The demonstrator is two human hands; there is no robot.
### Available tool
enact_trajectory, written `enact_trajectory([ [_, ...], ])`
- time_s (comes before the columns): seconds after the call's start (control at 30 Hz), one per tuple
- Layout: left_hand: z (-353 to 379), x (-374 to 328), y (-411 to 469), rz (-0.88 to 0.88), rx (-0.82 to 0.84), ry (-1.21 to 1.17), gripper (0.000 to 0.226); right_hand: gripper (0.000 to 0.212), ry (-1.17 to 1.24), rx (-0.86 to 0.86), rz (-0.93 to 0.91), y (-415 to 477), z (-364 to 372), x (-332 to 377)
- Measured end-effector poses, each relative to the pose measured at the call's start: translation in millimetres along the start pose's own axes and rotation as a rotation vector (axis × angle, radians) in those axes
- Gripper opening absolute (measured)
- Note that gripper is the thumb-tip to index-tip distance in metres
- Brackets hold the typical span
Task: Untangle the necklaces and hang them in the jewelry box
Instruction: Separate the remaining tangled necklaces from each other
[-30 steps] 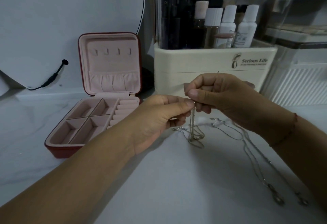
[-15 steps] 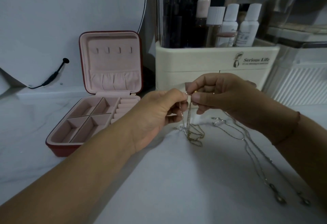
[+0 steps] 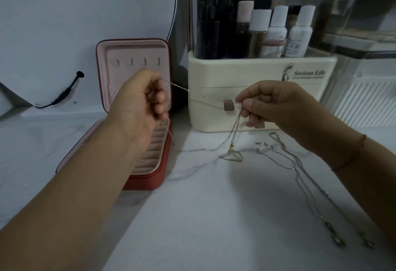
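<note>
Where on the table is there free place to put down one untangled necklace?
The table is bare in the near middle, between the left forearm and the silver necklaces. Another bare patch lies left of the jewelry box. Crowded: before the cream organizer, where the left hand and right hand hold a stretched chain above the gold necklace.

1. Jewelry box (image 3: 150, 176) sits on the table (image 3: 214, 217), left of centre, with its lid upright at the back.
2. Organizer (image 3: 257, 73) is right of the box, further back; bottles (image 3: 276, 32) stand in it.
3. Mirror (image 3: 85, 13) is behind the box, to the left.
4. Left hand (image 3: 139, 103) is in front of the box lid and right hand (image 3: 272, 103) in front of the organizer, with a chain (image 3: 199, 92) between them.
5. Below the right hand, the chain hangs down onto the table.
6. Other necklaces (image 3: 264, 147) lie on the table to the right of it.
</note>
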State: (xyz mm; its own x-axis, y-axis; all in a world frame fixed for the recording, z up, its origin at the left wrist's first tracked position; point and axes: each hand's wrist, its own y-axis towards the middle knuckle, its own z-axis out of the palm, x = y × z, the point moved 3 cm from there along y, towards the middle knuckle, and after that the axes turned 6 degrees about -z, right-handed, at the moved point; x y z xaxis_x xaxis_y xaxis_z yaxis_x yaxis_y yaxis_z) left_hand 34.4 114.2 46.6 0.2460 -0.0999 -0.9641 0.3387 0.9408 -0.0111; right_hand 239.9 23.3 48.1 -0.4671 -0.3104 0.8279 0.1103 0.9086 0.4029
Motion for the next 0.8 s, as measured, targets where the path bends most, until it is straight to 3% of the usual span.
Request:
enact_trajectory([
  [0.23,4.9,5.0,-7.7,0.048,-0.209,0.466,0.022,0.018,0.006,-0.092,-0.133,-0.8,-5.4,11.2],
  [0.33,19.5,13.8,-16.7,0.14,-0.069,0.571,0.007,0.022,0.033,-0.043,-0.175,-1.8,-3.6,13.4],
  [0.47,33.7,25.9,-26.2,0.072,0.168,0.46,0.021,0.018,0.072,0.092,-0.175,-4.2,4.0,13.3],
  [0.6,42.8,32.0,-30.9,-0.002,0.292,0.304,0.041,0.013,0.098,0.176,-0.174,-8.3,14.2,14.9],
  [0.8,47.2,38.2,-33.7,-0.021,0.309,0.217,0.026,0.031,0.034,0.142,-0.165,-6.4,20.8,10.9],
])
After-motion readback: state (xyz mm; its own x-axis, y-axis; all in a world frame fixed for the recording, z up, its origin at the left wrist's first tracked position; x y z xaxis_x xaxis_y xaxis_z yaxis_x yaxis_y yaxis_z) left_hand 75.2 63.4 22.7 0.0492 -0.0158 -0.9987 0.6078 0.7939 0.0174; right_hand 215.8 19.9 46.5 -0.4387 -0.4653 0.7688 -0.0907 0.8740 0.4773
